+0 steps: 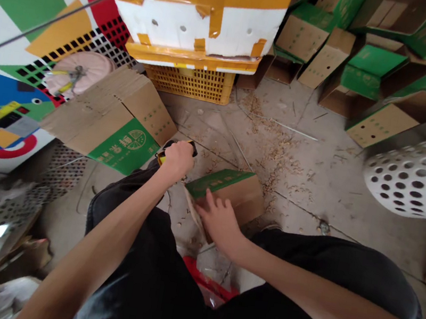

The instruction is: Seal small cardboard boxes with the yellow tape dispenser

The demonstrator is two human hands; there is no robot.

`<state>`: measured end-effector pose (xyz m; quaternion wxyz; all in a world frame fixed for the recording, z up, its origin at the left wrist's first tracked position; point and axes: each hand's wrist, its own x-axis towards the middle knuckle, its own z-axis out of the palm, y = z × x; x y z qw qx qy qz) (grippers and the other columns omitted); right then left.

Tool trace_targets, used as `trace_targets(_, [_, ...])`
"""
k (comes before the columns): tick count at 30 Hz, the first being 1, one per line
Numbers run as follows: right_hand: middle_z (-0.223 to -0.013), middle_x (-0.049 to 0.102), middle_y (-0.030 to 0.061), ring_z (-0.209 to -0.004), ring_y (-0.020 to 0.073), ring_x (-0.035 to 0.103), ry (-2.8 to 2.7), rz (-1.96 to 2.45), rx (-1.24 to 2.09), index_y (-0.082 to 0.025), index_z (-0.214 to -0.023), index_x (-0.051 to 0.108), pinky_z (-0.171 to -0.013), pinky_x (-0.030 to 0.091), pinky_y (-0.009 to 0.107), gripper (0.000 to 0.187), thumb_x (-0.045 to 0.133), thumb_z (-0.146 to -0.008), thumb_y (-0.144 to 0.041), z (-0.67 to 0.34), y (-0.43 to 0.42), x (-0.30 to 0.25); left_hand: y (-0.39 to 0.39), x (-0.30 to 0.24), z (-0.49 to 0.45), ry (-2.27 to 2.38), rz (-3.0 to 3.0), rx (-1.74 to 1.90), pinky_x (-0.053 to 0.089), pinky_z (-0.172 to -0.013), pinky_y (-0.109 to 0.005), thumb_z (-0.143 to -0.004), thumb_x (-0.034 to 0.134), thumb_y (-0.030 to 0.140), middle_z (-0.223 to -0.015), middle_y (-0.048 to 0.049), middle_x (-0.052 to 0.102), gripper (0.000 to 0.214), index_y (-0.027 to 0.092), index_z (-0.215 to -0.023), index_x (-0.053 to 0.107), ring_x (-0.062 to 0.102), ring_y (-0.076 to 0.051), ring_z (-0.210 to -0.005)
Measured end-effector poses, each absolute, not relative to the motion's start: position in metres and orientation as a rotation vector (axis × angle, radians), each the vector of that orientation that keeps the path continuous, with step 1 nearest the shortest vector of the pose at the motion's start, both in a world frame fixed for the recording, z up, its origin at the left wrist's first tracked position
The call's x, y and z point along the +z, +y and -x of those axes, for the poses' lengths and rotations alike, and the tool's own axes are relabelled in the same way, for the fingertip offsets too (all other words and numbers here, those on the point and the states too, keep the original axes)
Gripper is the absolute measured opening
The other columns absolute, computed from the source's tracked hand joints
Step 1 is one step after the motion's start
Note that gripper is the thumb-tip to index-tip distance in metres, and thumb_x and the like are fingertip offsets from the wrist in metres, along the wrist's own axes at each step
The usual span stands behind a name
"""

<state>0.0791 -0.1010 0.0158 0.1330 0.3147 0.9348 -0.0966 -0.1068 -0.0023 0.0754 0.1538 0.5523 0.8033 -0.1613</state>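
The left hand (177, 162) is closed in a tight fist around a black-and-yellow handheld tool (190, 148), most of which is hidden by the fingers (184, 152), so its exact kind cannot be told. The right hand (219, 221) is open, its fingers (210, 199) spread and resting flat on a small cardboard box (241, 196) with a green printed band along its upper edge. The box sits tilted on the concrete floor (309, 218), just in front of the person's dark shorts (127, 216), with a loose cardboard edge (191, 215) under the right hand. The left hand is just beside it, not touching it.

Wood shavings (278, 159) are scattered across the floor. Nearby leans a larger carton (113, 125) with a green label. Beyond it, a white foam box (191, 13) bound with orange tape sits on a yellow plastic crate (188, 83). Green-and-brown cartons (378, 61) are heaped at upper right, above a perforated white plastic sheet (420, 176). A red plastic bag (206, 279) lies below the right forearm (299, 275).
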Motion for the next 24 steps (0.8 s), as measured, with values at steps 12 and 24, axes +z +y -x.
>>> trace_targets(12, [-0.152,0.043,0.0238,-0.147,0.0391,0.03,2.67,-1.242,-0.047,-0.016,-0.137,0.05,-0.115,0.019,0.071,0.049,0.063,-0.09,-0.017,-0.118,-0.005,0.042,-0.005,0.08,0.095,2.216,-1.596,-0.412,0.056,-0.096,-0.039,-0.084,0.06,0.02,-0.125,-0.0222,0.068,0.037,0.007,-0.118,0.069,0.067,-0.033,-0.117])
trace_targets(24, [-0.118,0.062,0.0342,-0.111,0.0392,0.063,2.146,-1.606,-0.286,0.003,-0.128,0.055,-0.087,0.052,0.045,0.08,0.056,-0.089,-0.067,-0.107,-0.017,0.036,-0.005,0.079,0.097,2.238,-1.625,-0.408,0.058,-0.092,-0.038,-0.084,0.06,0.021,-0.121,-0.0221,0.07,0.036,0.007,-0.115,0.07,0.068,-0.033,-0.114])
